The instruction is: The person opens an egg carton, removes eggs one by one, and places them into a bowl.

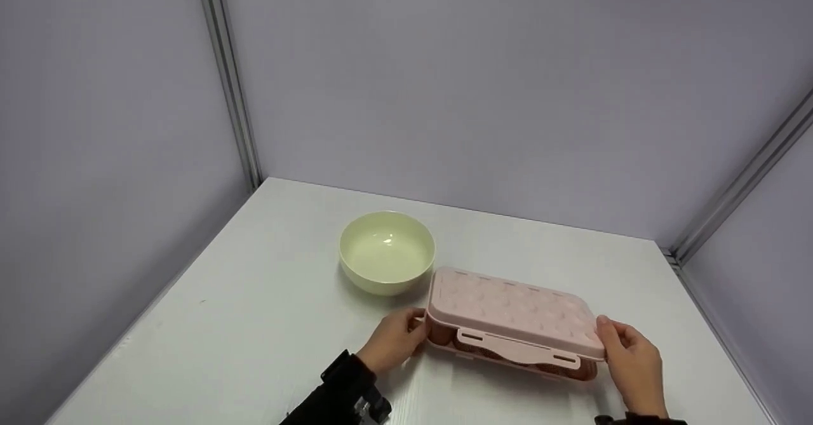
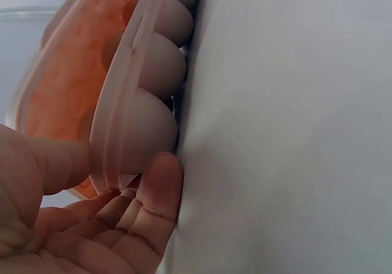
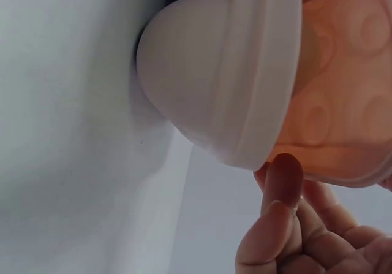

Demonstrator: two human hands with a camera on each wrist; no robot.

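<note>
A pink egg box [image 1: 511, 320] with its lid shut lies on the white tabletop [image 1: 254, 330] between the two hands. The left hand [image 1: 390, 340] holds one end, thumb and a fingertip [image 2: 160, 185] pressed at its rim. The right hand [image 1: 629, 358] holds the other end, fingertips [image 3: 283, 179] curled to the lid's edge. A pale green bowl [image 1: 387, 253] stands just beyond the left hand, close to the box's far corner.
</note>
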